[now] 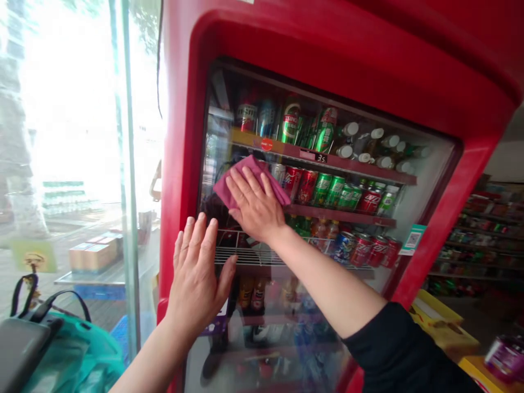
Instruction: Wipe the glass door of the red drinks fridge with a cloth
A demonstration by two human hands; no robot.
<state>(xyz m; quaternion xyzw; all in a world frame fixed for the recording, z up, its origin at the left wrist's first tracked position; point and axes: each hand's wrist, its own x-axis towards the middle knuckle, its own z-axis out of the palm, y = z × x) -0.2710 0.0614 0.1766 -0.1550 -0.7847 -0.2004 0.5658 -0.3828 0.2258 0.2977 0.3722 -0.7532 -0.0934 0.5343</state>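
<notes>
— The right hand point(254, 207), how does it sit?

— Flat, fingers spread, pressing a pink cloth point(249, 180) against the glass door point(426, 180) of the red fridge point(327, 38), toward the door's upper left. The cloth shows above and beside the fingers.

— And the left hand point(196, 273)?

— Open too, palm flat, fingers together, resting on the door's red frame at its left edge, below the cloth and near it, thumb out over the glass.

— Behind the glass?

— Shelves of cans point(323, 188), green and red, bottles point(376, 144) lying on the top shelf at right.

— Left of the fridge?

— A window, and a teal bag point(69, 349) at the near left corner.
</notes>
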